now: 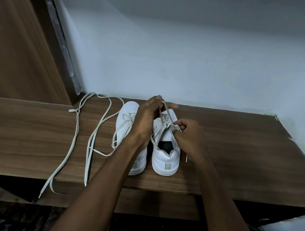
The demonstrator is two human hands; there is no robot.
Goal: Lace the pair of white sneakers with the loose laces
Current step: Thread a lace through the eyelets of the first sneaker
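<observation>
Two white sneakers stand side by side, heels toward the camera, on a wooden shelf (238, 153) against a pale wall (192, 63). Work is on the right sneaker (166, 155); its upper eyelets look threaded, though the exact rows are hidden by the hands.

Left hand (145, 120): raised over the toe end, fingertips pinching one run of the lace (164, 109) and holding it up, taut. Right hand (187, 134): fingers curled beside the tongue, pinching the other lace end near the top eyelets.

Left sneaker (128, 120): partly laced; its lace (91, 146) trails in long loops across the shelf to the left, one end hanging over the front edge.

Handling, judged: the lace is flat, soft, limp and very light; it will not push through an eyelet unless held right behind the stiff tip. It twists easily, so keep it flat while drawing through. The shoe is light and may slide or tip when the lace is pulled; steadying it at the eyelet panel seems wise. The trailing loops could snag or tangle.
</observation>
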